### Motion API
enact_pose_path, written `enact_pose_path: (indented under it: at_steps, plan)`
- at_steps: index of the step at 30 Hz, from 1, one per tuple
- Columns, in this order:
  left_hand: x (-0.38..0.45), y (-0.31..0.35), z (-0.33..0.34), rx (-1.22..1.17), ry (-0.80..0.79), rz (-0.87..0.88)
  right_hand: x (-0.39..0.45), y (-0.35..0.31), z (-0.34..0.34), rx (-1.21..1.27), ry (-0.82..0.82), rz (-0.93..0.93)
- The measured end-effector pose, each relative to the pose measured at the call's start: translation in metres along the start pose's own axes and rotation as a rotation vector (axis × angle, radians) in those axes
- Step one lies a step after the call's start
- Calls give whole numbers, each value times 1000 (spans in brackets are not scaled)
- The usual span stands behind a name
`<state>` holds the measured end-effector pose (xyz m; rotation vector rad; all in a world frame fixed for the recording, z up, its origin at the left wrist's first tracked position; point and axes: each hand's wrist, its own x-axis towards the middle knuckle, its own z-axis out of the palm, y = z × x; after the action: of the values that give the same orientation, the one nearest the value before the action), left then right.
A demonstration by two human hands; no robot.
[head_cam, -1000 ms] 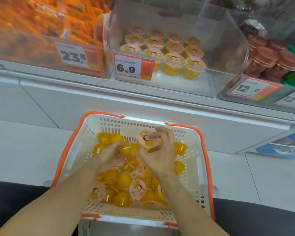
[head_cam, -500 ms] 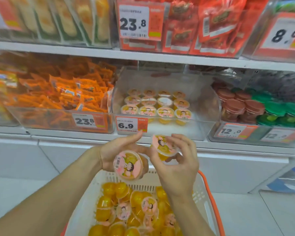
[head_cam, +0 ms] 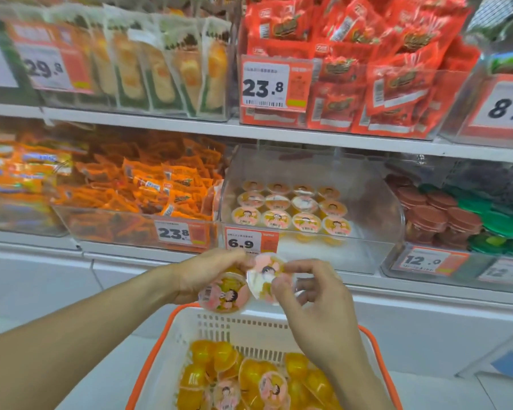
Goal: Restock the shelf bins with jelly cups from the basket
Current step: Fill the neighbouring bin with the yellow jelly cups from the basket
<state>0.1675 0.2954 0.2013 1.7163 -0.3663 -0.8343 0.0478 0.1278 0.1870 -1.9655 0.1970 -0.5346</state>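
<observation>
Just beyond both hands, clear bin (front row gap): left hand grasping one jelly cup, right hand pinching another.

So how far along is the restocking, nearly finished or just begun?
Partly done, I'd judge. Done: the clear bin above the 6.9 tag holds three rows of cups, with bare floor in front. In hand: the left hand holds one cup, and the right hand pinches another. Left: many cups remain in the basket.
</observation>
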Motion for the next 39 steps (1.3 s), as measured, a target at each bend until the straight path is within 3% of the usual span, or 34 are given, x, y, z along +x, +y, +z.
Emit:
enact_pose_path:
  at_steps: [3,7,10,12,16,20,26,28,32,39]
  plan:
    - [-1,11,9,39,-14,13,3,1,-5,47,-60,143]
    - [1,7,11,-54,-25,36,8,-5,-8,387,-69,324]
    - [1,2,11,-29,-15,97,10,-15,-6,484,-76,391]
    - [1,1,10,-24,0,118,17,-22,-9,337,-100,339]
    - [-2,4,4,16,-19,144,51,-28,-27,-215,-258,111]
    - [-6,9,4,-26,-15,138,86,-49,-42,-307,-466,-47]
    - [-6,6,4,-275,-13,-113,145,-73,-31,-519,-232,-253]
    - [-5,2,3,-279,5,-174,164,-71,-16,-549,-229,-255]
    - [-2,-6,3,-234,84,-250,185,-52,16,-686,-345,-240]
    - [-1,-5,2,-231,104,-232,191,-38,47,-825,-623,-206]
